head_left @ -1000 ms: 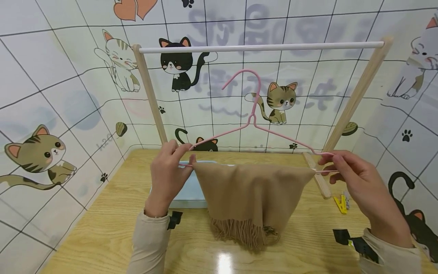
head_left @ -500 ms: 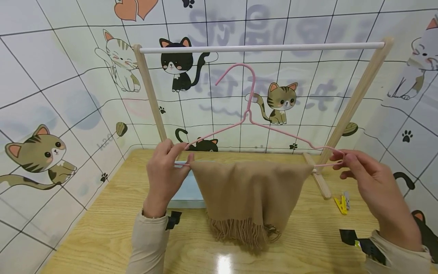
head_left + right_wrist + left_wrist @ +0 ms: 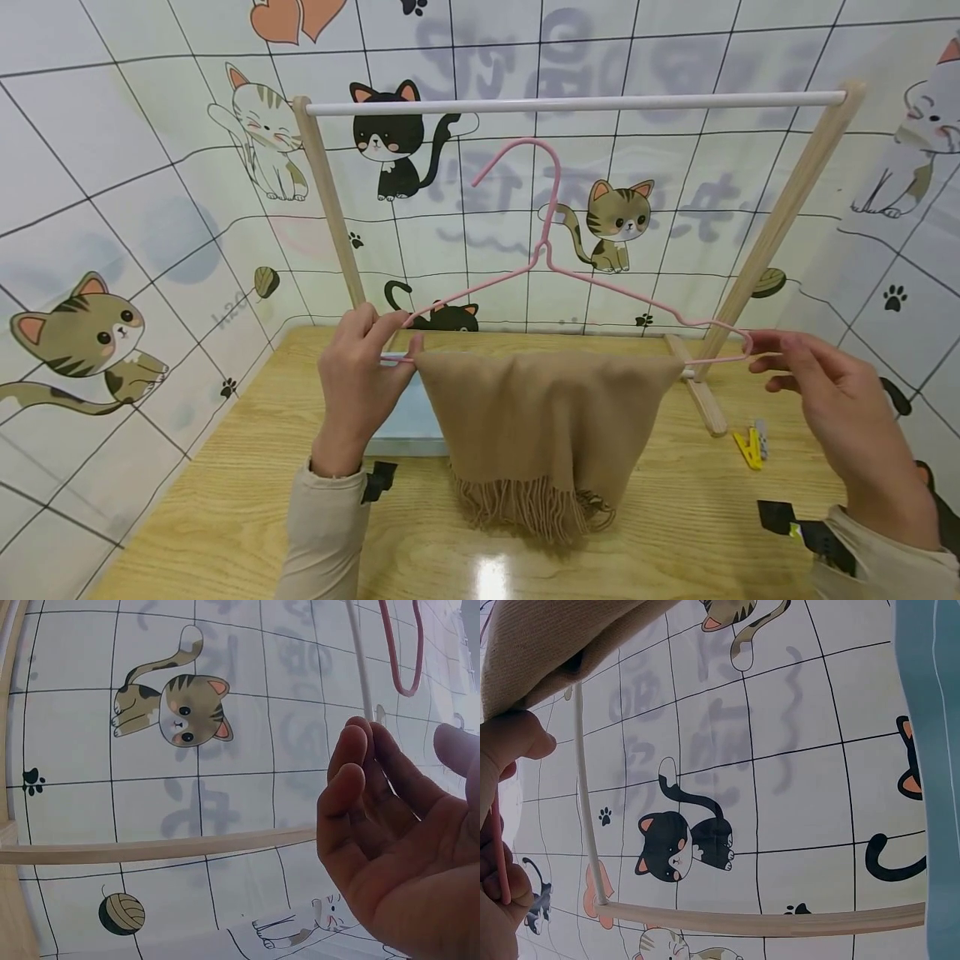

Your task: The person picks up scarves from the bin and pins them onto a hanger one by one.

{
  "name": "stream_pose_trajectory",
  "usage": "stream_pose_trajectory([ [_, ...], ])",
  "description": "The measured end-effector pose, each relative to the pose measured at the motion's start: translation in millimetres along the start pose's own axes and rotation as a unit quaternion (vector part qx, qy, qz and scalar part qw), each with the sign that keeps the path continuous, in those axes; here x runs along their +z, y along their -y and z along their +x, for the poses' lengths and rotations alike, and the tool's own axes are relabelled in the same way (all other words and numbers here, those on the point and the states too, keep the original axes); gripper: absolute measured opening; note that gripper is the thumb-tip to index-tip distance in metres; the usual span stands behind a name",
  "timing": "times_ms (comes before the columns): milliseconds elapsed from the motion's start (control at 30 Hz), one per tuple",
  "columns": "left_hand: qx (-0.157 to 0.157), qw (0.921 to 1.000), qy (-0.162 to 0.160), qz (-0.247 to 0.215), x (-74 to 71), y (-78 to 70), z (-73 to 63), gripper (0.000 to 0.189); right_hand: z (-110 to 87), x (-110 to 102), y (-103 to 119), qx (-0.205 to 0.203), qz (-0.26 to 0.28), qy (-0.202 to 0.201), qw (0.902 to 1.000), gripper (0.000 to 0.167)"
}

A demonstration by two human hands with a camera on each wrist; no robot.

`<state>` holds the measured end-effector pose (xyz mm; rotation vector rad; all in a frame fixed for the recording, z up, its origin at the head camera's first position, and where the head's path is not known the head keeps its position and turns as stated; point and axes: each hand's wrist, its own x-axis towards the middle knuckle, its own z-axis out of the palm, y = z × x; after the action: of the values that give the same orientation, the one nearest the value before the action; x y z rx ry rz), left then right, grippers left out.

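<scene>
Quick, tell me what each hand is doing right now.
Left hand: holding the hanger.
Right hand: open, holding nothing, beside the hanger's other end.

Hanger [image 3: 557, 179] pink. Cloth [image 3: 551, 417] plain tan. Bench [image 3: 225, 492] yellowish wood grain. Box [image 3: 412, 417] pale blue. Rail [image 3: 570, 105] white, posts [image 3: 780, 225] light wood. Clip [image 3: 750, 454] yellow. Wall [image 3: 180, 133] white, black grid, cartoon cats. Sleeves [image 3: 326, 525] beige.

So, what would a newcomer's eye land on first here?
The brown fringed cloth, draped over the lower bar of a pink hanger at the head view's centre, would probably stand out first. Next: the left hand gripping the hanger's left end, and cartoon cats across the wall behind.
</scene>
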<state>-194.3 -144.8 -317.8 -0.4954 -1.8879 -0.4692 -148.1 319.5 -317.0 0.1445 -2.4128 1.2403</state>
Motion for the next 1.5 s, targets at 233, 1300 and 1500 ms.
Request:
stream_pose_trajectory([
  [233,0.002,1.0,0.0,-0.005,-1.4,-0.7,0.7,0.02,1.6,-2,-6,-0.003,0.006,-0.006,1.0,0.036],
  [1300,0.0,1.0,0.004,-0.007,1.3,2.7,0.4,0.02,15.3,4,-56,0.096,-0.081,0.025,0.9918,0.058],
  [1500,-0.002,0.9999,0.003,-0.011,2.8,3.7,-0.1,0.021,17.7,7,-68,0.116,-0.091,0.041,0.9882,0.063],
])
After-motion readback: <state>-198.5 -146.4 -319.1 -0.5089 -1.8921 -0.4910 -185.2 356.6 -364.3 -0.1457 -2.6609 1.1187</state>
